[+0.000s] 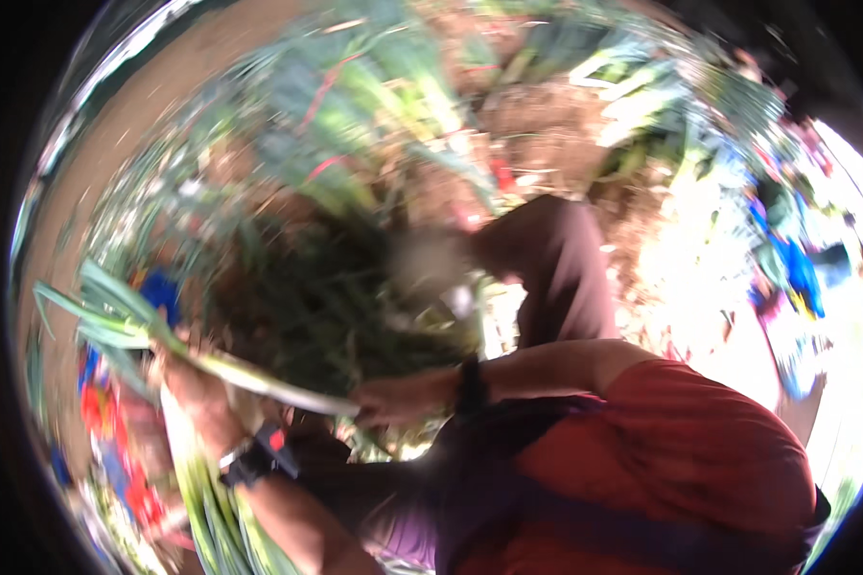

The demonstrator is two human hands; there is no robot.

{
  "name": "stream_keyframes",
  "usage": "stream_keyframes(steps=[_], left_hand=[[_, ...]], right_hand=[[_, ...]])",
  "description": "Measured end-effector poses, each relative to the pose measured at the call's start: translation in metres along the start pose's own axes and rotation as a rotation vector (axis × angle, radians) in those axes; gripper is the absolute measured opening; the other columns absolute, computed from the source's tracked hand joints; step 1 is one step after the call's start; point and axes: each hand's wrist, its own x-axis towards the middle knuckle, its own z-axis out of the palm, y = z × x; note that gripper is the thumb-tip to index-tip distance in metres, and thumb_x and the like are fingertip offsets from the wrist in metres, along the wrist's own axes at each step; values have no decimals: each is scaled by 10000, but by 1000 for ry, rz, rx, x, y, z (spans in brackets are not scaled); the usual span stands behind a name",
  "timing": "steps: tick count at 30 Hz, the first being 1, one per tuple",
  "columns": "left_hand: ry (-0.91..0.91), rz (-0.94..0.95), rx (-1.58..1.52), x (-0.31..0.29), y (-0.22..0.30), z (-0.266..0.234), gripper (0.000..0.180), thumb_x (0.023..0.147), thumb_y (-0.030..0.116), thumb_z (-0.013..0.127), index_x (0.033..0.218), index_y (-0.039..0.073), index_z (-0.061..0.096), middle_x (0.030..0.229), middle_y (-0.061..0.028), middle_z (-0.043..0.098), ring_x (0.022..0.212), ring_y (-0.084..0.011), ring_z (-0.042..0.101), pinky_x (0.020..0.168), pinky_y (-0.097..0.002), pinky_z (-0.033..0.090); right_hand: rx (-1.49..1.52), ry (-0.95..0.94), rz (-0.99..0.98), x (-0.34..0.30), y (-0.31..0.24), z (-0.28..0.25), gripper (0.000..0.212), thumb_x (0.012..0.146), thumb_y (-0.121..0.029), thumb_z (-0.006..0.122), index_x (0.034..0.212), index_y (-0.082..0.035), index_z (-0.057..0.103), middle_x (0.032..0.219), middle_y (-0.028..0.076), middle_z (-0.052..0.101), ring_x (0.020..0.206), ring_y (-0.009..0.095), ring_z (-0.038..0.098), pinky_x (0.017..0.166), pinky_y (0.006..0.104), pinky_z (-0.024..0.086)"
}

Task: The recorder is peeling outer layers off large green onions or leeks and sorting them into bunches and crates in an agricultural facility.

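My left hand point(199, 398) is closed around a leek point(244, 372) near where its green leaves fan out toward the left. The leek's pale shaft slants down to the right, and its white end meets my right hand point(393, 398), whose fingers are curled there; motion blurs them. More leeks point(211, 503) lie along my left forearm, their white parts close to the left hand. Whether that hand grips them too, I cannot tell.
Leek bundles point(393, 86) with red ties lie on the ground ahead. Dark green leaves point(345, 297) are heaped in front of my hands. My bent knee point(556, 259) rises right of centre. Red and blue cloth-like items point(115, 431) sit at the left.
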Motion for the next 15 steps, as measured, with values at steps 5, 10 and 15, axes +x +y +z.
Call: stream_keyframes(steps=[5, 10, 15], left_hand=[[-598, 66, 404, -96, -41, 188, 720, 935, 520, 439, 1423, 27, 248, 1285, -200, 487, 1006, -267, 585, 834, -380, 506], [-1197, 29, 540, -144, -58, 247, 643, 799, -25, 582, 1394, -32, 338, 1396, -176, 406, 1302, -276, 399, 1076, -394, 313], [-874, -60, 591, -117, -50, 208, 115, 844, -5, 585, 956, 10, 567, 974, -80, 576, 977, -194, 585, 911, -335, 461]], right_hand=[[671, 467, 126, -62, -16, -20, 221, 870, -222, 600, 928, -13, 556, 683, 23, 561, 636, 132, 560, 550, 332, 483], [-239, 863, 263, -175, -118, -178, 254, 969, -306, 443, 1058, -98, 559, 969, 40, 597, 896, 127, 596, 729, 377, 512], [1091, 1638, -254, -346, -19, -332, 160, 921, -199, 561, 942, -44, 591, 807, 68, 584, 677, 199, 602, 586, 375, 588]])
